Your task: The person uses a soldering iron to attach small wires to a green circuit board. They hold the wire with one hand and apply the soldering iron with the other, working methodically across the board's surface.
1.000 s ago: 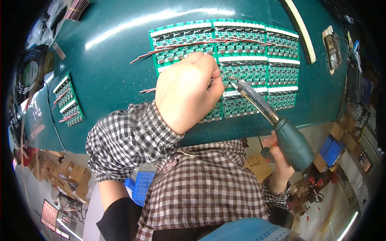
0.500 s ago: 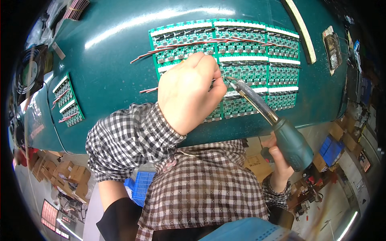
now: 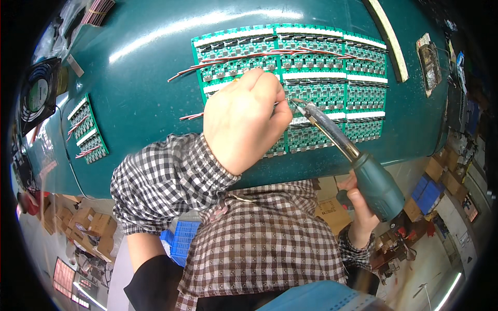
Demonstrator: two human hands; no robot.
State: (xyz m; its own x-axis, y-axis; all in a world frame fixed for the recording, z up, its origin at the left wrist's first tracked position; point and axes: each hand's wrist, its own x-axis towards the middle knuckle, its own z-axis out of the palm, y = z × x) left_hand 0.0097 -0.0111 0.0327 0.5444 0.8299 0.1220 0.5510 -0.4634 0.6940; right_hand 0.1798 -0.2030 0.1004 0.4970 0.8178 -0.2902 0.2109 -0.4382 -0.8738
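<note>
My left hand (image 3: 246, 122) rests over the green circuit boards (image 3: 314, 96). Its thumb and forefinger are pinched on a thin wire, of which only a short reddish bit shows at the fingertips. My right hand (image 3: 360, 207) is closed round the dark green handle of a soldering iron (image 3: 376, 184). The iron's metal barrel slants up and left, and its tip is right beside my left fingertips, over a board. Red, white and black wires (image 3: 233, 58) lie across the upper board rows. More wire ends (image 3: 192, 116) stick out left of my left hand, which hides part of the boards.
A smaller board piece with wires (image 3: 88, 129) lies at the left, near a black fan (image 3: 39, 96). A bundle of wires (image 3: 98, 11) is at the far left. On the right are a pale curved strip (image 3: 389, 41) and a dirty metal holder (image 3: 429, 65). The table's front edge runs below my hands.
</note>
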